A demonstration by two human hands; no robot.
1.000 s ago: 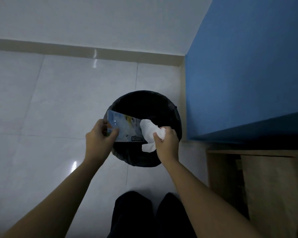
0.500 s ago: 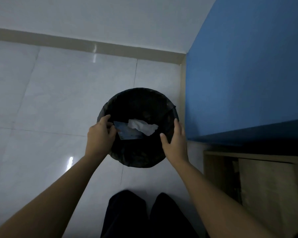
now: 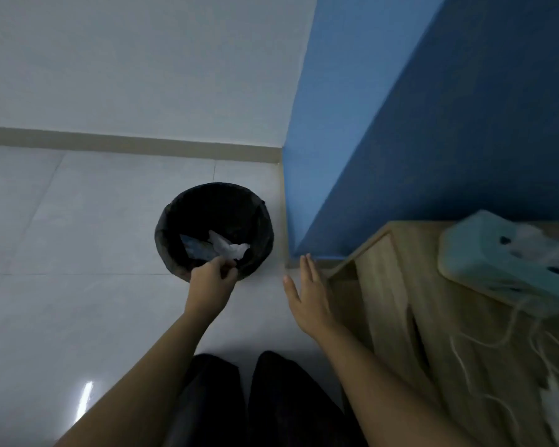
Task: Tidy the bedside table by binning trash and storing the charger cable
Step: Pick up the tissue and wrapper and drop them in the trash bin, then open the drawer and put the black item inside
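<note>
A round black bin (image 3: pixel 258 217) stands on the tiled floor beside the blue wall. Inside it lie a blue printed wrapper (image 3: pixel 196 248) and a crumpled white tissue (image 3: pixel 228 248). My left hand (image 3: pixel 211 280) hovers over the bin's near rim, fingers loosely curled and holding nothing. My right hand (image 3: pixel 307 293) is to the right of the bin, flat with fingers spread and empty. On the wooden bedside table (image 3: pixel 465 324) at the right lies a white charger cable (image 3: pixel 497 340), blurred.
A pale green power strip (image 3: pixel 497 253) sits on the bedside table, with the white cable trailing from it. The blue wall (image 3: pixel 400 124) rises right behind the table and bin. My dark-trousered legs (image 3: pixel 249 401) are at the bottom. Open tiled floor lies left.
Both hands let go of the wrapper and tissue, which now lie in the bin. The hands have pulled back and the view has swung right, bringing the bedside table into sight.
</note>
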